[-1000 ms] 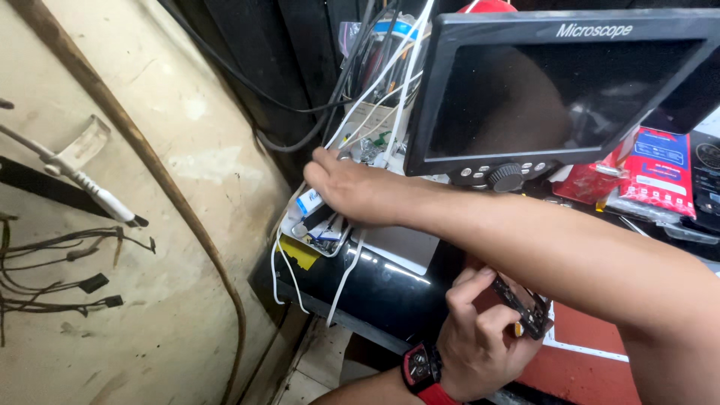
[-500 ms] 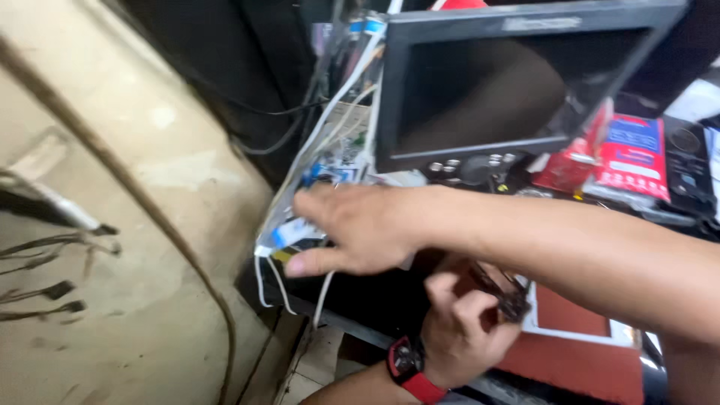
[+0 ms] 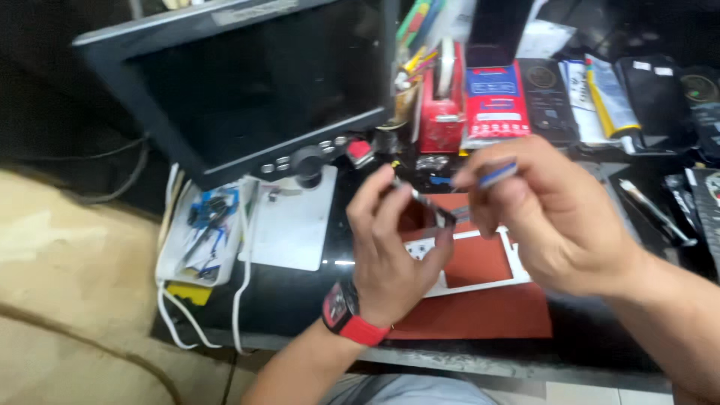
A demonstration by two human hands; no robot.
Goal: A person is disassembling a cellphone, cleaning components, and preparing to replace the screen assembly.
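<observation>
Over the workbench: both hands are meeting above a red mat (image 3: pixel 480 311) that is lying on the dark desk (image 3: pixel 300 300).
Left hand (image 3: pixel 394 251): is rising from the lower edge with a red wristwatch (image 3: pixel 346 316) on the wrist; thumb and fingers are pinching a small dark part (image 3: pixel 429 208) at its tip, palm turned toward the camera.
Small dark part: is being held above the white outline on the mat, clear of the surface; it is blurred, so its kind cannot be told.
Right hand (image 3: pixel 559 225): is coming in from the right; fingers are curled, thumb and forefinger are pinching a thin tool with a blue and white end (image 3: pixel 496 174).
Tool: is pointing left toward the dark part; whether the two are touching cannot be told because of blur.
Monitor (image 3: pixel 240 82): is standing behind the left hand, screen dark, a row of buttons along its lower edge, mounted over a white base plate (image 3: pixel 289 229).
Left of base plate: a white tray (image 3: pixel 196 251) is holding blue-handled bits, with white cable (image 3: pixel 169 315) looping around it.
Behind the hands: a red tape dispenser (image 3: pixel 439 112) and a red and blue packet (image 3: pixel 493 101) are standing upright, with dark packets (image 3: pixel 547 101) further right.
Far right: a slim pen-like tool (image 3: pixel 652 210) is lying on the desk, well apart from the hands.
</observation>
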